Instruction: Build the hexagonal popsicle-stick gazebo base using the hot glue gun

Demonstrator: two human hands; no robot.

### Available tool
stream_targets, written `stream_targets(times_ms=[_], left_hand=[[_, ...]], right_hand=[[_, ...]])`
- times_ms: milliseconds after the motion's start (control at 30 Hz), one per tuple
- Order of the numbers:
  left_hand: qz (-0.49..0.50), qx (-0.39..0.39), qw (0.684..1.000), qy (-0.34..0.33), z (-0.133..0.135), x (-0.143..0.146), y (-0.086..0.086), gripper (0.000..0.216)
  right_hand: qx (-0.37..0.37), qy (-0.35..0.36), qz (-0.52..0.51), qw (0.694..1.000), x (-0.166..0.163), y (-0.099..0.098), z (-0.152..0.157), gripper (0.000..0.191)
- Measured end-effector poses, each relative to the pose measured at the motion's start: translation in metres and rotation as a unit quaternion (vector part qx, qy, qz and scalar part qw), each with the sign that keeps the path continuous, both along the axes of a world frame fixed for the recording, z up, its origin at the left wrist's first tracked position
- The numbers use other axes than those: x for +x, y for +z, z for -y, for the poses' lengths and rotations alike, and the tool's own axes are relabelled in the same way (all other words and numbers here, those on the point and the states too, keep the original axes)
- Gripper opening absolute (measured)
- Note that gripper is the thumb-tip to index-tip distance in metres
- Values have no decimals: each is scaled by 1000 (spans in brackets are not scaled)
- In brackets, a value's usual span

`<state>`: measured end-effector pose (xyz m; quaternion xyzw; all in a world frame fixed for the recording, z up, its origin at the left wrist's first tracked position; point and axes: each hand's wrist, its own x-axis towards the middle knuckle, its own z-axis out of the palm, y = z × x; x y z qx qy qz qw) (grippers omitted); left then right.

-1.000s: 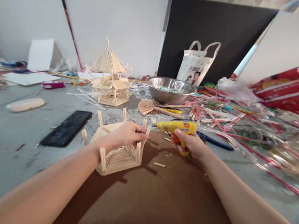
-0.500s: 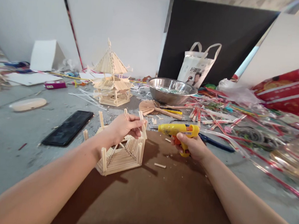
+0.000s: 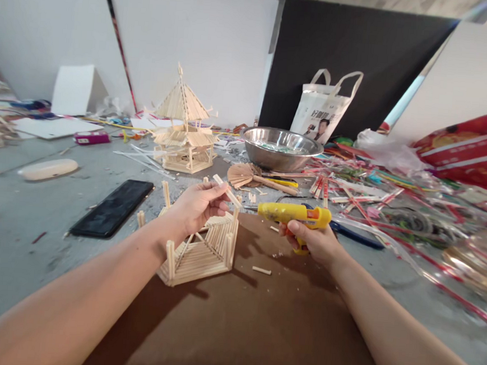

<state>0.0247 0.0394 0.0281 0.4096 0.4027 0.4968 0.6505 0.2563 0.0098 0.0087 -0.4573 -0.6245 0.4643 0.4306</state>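
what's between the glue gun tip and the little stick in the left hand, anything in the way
Nothing visible. The glue gun in the right hand points its nozzle at the lower end of the stick pinched by the left hand, almost touching it. The hexagonal stick frame sits lower, out of that line.

A short pale wooden stick (image 3: pixel 229 193) is held tilted just above a hexagonal frame of pale sticks (image 3: pixel 198 255) standing on a brown board (image 3: pixel 258 318). A yellow hot-glue gun (image 3: pixel 291 213) lies level, its nozzle pointing at the stick.

Bare left grip (image 3: pixel 195 204); bare right grip (image 3: pixel 315 243)
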Motion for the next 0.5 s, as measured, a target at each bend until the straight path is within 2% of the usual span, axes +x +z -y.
stream_targets(times_ms=[200,500], left_hand=[[13,-10,1000,2,0,1,-1,10],[22,-13,1000,-3,1,2,0,11]], right_hand=[[-4,-16,40,999,-4,2,3,38],[13,-10,45,999,-4,0,1,36]])
